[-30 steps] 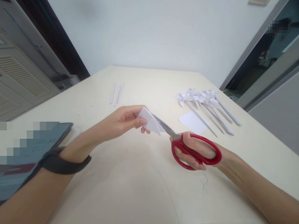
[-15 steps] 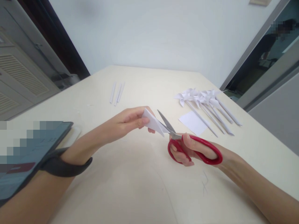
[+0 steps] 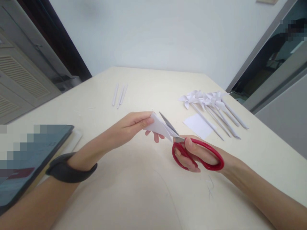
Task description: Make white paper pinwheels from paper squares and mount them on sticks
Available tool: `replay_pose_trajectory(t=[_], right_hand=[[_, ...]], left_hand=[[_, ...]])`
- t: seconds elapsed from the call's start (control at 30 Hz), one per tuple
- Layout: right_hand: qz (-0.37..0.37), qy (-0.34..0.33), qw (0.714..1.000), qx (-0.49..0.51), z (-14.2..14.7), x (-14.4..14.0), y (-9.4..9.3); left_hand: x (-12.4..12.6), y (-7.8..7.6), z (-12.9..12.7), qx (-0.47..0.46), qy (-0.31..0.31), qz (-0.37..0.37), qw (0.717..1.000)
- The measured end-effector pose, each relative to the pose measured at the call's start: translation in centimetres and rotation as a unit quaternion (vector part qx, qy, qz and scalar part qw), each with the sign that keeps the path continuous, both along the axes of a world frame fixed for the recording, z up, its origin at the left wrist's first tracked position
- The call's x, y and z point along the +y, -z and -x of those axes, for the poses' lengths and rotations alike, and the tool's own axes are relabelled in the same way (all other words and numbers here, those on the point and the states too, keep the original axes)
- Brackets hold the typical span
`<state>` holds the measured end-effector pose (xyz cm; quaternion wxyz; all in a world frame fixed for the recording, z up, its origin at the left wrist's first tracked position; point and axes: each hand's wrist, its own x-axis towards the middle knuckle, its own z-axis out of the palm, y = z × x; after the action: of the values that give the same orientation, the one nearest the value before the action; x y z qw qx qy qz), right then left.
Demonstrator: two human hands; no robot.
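Between the thumb and fingers of my left hand (image 3: 141, 123) is a folded piece of white paper (image 3: 158, 125), its narrow end pointing right. My right hand (image 3: 192, 153) has its fingers through the handles of red-handled scissors (image 3: 213, 140). The scissor blades are parted, and the paper's right end lies between them; the lower blade is partly hidden by the paper. Just beyond the scissors, a flat white paper sheet (image 3: 199, 125) rests on the table (image 3: 134, 195).
Several white paper pinwheels (image 3: 203, 99) on rolled paper sticks lie at the right. Rolled paper tubes (image 3: 120, 95) lie farther back, left of centre. A tablet (image 3: 35, 159) sits at the left edge. Thin scraps (image 3: 210, 187) lie near my right forearm. A person is visible through the opening at right.
The paper has turned slightly and sits a little farther into the scissor blades. My left hand's lower fingers have spread beneath it. The scissor handles have come slightly closer together.
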<state>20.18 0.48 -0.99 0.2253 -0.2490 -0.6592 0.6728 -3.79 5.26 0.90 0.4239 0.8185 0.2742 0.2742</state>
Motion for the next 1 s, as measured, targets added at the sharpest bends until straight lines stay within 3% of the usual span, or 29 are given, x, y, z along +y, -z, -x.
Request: replay_pose_trajectory(t=[0.43,0.63,0.9,1.0], right_hand=[[-0.042,0.005,0.998,-0.050,-0.2,0.2,0.6],[-0.046,0.048,0.994,-0.091,-0.3,-0.1,0.6],[-0.034,0.029,0.996,-0.083,-0.2,-0.1,0.6],[-0.013,-0.002,0.996,-0.089,-0.8,0.3,0.2]], left_hand=[[-0.1,0.3,-0.5,-0.069,0.020,0.042,0.997],[-0.1,0.8,-0.7,-0.086,0.010,0.076,0.993],[-0.2,1.3,-0.9,-0.101,0.003,0.110,0.989],[0.1,1.4,-0.7,-0.132,-0.039,0.106,0.985]])
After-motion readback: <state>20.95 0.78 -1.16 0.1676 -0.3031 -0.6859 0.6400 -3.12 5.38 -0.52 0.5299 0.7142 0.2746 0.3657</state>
